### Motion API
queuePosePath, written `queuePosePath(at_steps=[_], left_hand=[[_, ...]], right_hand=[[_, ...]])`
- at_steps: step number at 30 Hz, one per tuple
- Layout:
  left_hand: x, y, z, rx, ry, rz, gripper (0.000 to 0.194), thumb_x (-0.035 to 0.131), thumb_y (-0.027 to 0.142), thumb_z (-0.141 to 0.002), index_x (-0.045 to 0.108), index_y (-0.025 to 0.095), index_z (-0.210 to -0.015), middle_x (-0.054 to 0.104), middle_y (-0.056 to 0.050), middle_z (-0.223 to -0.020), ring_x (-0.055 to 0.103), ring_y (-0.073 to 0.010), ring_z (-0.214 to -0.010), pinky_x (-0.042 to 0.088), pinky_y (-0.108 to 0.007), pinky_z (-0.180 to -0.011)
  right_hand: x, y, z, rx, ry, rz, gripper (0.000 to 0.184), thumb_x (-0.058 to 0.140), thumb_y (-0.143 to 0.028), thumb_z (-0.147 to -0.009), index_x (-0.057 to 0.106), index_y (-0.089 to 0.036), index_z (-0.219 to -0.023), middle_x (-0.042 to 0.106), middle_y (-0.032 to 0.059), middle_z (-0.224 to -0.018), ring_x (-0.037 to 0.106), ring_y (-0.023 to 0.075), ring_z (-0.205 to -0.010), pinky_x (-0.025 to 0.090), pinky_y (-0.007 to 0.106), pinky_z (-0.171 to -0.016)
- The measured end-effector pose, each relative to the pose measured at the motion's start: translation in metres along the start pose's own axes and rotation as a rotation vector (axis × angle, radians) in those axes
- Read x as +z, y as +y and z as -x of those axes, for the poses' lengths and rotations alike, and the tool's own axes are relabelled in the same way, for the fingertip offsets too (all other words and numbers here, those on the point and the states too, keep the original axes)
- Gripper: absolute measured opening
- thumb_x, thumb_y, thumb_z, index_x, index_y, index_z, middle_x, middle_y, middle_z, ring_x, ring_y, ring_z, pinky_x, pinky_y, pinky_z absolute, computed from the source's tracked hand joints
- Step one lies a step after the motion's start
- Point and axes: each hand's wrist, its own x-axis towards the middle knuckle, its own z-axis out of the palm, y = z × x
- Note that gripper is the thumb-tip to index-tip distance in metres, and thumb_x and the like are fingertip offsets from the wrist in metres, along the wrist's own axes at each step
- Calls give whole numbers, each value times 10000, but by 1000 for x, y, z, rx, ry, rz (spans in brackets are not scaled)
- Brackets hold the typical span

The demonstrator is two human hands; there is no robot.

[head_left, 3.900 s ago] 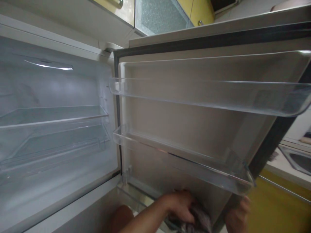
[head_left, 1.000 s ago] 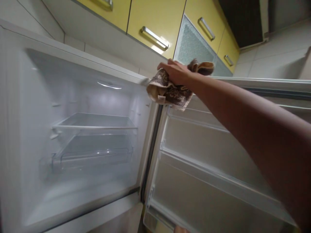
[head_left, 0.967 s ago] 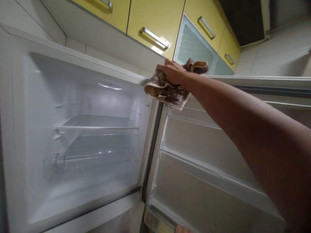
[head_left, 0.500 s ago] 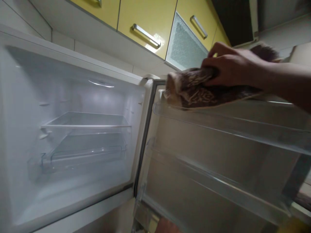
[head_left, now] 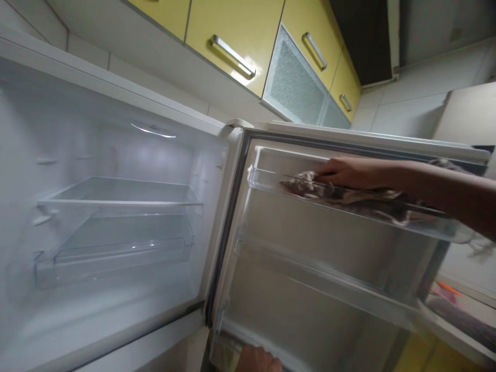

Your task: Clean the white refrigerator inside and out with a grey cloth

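My right hand (head_left: 349, 173) is closed on a brown and cream patterned cloth (head_left: 310, 186), which lies bunched inside the clear top door shelf (head_left: 267, 178) of the open fridge. The cloth trails along the shelf beneath my forearm, and part of it is hidden there. My left hand (head_left: 259, 359) shows at the bottom edge of the view, fingers curled over the rim of the lowest door shelf (head_left: 227, 351). A clear middle shelf (head_left: 329, 289) crosses the door (head_left: 310, 243) between my hands.
To the left, the lit fridge compartment (head_left: 143, 160) holds a glass shelf (head_left: 127, 191) and a clear drawer (head_left: 116, 261). Yellow cabinets (head_left: 236, 31) with metal handles hang above. Past the door's right edge, an orange object (head_left: 447, 287) rests on a counter.
My right hand has come down with the cloth from above the door's top shelf into it. More of my left hand shows at the bottom. The view has shifted slightly right.
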Motion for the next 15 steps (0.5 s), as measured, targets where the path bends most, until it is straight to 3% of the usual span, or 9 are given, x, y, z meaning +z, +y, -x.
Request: queuePosePath(at_steps=[3,7,10,15], left_hand=[[-6,1,-1,-22,-22,-6,215,689,293,-986,861,225,-1096,851,-178,-1079,822,-399,-1014,569,-404,-754],[-13,-2,6,-27,-23,-30,298,620,352,-1041,837,213,-1191,842,-194,-1142,811,-398,-1079,591,-454,-842],[-19,-1,13,-27,-26,-50,444,663,551,-1006,833,184,-1188,834,-220,-1148,805,-427,-1090,600,-487,-880],[-27,1,21,-17,-26,-45,692,646,797,-937,834,183,-1195,832,-232,-1150,807,-432,-1101,602,-458,-888]], right_hand=[[0,-30,-60,-72,-80,10,338,529,-323,-955,798,-135,-1035,789,64,-959,619,208,-803,460,315,-769],[1,-62,-103,-222,47,33,196,591,-147,-914,747,-115,-1027,785,51,-995,589,169,-834,416,255,-748],[6,-61,-94,-264,75,-37,258,603,-109,-866,720,-151,-1092,784,25,-1023,617,172,-894,445,238,-766],[3,0,-22,-192,-44,-54,426,632,-166,-771,750,-229,-1176,776,-3,-893,653,199,-743,470,284,-616]])
